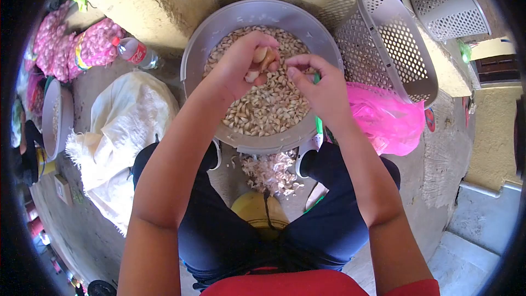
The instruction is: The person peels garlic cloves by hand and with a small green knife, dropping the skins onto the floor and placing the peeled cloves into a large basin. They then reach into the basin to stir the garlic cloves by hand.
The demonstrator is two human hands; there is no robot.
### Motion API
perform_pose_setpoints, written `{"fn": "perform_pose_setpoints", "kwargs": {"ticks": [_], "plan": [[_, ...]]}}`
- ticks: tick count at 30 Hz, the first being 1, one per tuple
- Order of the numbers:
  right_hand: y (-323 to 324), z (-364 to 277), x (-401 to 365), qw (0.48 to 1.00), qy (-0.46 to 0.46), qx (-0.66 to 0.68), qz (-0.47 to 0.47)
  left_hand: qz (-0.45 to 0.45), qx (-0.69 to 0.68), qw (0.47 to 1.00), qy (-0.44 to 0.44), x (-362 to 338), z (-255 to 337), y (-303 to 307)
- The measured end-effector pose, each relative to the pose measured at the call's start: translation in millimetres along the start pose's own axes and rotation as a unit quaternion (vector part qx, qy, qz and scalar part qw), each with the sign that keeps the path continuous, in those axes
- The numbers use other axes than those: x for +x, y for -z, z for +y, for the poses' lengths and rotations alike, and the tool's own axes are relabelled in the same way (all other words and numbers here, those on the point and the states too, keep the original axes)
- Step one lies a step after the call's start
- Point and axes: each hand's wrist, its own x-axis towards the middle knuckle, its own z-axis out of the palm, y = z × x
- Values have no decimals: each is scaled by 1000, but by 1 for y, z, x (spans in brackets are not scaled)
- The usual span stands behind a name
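My left hand [253, 66] is curled around a few garlic cloves [264, 57], some with brown skin, above a wide grey tub [262, 143]. Close by on the right, my right hand [320, 85] has its thumb and forefinger drawn together. A bit of something green [316, 78] shows beside those fingers, too little of it to name. Many peeled garlic cloves [268, 111] fill the bottom of the tub under both hands. Garlic skins [272, 173] lie in a heap on the floor between my feet.
A perforated grey basket [366, 44] and a pink plastic bag [386, 118] are right of the tub. Leftward are a white woven sack [129, 109], a Coca-Cola bottle [133, 52], net bags of garlic [98, 41] and another basin [64, 118]. A yellow container [257, 208] sits between my legs.
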Motion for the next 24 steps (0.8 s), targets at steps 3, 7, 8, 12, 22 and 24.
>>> {"fn": "perform_pose_setpoints", "kwargs": {"ticks": [3,7,8,12,22,24], "plan": [[-1,-15,0,999,33,10,41,-8,60,998,-29,2,-10,-7],[-6,-12,0,995,70,-38,60,1,87,995,-52,3,-15,-12],[-5,-13,0,994,74,-56,60,5,86,995,-58,2,-14,-14],[-5,-17,-1,989,95,-90,67,17,112,990,-87,-2,-12,-19],[-5,-13,-1,969,152,-178,77,44,145,980,-127,-3,-16,-21],[-6,-11,-1,967,160,-187,72,44,142,981,-128,-4,-16,-22]]}}
